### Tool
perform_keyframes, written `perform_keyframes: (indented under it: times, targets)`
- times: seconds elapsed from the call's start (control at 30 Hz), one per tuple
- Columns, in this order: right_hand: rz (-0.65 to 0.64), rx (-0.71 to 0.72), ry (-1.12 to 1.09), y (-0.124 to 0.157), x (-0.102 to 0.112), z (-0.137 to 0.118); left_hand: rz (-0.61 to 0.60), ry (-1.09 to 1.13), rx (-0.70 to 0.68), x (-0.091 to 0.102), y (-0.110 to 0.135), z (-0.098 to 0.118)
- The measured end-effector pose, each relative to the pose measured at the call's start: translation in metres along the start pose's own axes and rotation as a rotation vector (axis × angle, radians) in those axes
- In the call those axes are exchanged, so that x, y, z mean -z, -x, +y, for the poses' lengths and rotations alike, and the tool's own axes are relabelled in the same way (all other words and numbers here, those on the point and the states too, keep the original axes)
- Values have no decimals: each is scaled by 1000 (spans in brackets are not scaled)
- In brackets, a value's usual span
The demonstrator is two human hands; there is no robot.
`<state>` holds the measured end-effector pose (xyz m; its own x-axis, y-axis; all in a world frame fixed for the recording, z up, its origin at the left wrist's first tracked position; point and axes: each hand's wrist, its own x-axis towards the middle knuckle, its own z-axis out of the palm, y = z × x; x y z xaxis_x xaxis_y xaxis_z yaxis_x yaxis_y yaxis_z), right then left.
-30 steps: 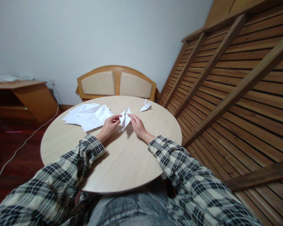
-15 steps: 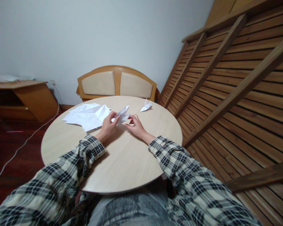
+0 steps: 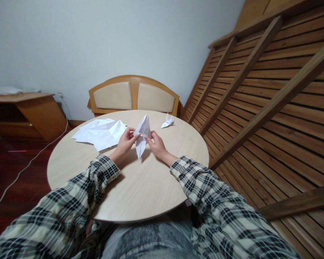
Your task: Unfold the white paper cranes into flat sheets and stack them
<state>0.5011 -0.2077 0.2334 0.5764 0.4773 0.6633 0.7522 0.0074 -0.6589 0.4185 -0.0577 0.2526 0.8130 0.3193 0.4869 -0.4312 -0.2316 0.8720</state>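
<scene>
Between my two hands is a piece of folded white paper [image 3: 143, 128], held above the tabletop with one point up and away and another point down toward me. My left hand [image 3: 126, 141] pinches its left edge, thumb on the near face. On the other edge my right hand [image 3: 157, 143] is closed, its thumb near the middle of the paper. The fingers behind the paper are partly hidden. Left of my left hand lie creased white paper sheets [image 3: 99, 132], overlapping. Beyond my right hand sits a small folded paper figure [image 3: 167, 121] with upright points.
The round pale wooden table [image 3: 140, 194] is in front of me. Behind it stands a padded wooden headboard [image 3: 135, 94] against the wall. A slatted wooden frame [image 3: 259, 108] leans at the right. At the left are a wooden cabinet [image 3: 40, 115] and a white cable [image 3: 29, 163].
The folded paper has turned so its long axis points toward me, with its lower point showing. My right hand has closed on its right edge. The other papers have not moved.
</scene>
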Motion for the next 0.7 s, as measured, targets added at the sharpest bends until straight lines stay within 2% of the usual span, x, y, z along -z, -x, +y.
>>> perform_keyframes:
  times: [0.1,0.23,0.3,0.5,0.7]
  targets:
    - [-24,-99,-95,2,-2,3,-85,125,180,-1,2,-4]
    - [-41,-143,-147,2,-4,5,-138,160,269,-1,2,-12]
    - [-23,-144,-114,2,-3,5,-144,125,264,-1,2,-14]
    - [98,-131,52,1,1,1,-57,-32,176,-1,3,-7]
    - [-28,-100,209,2,4,-6,-8,-170,114,1,1,-12]
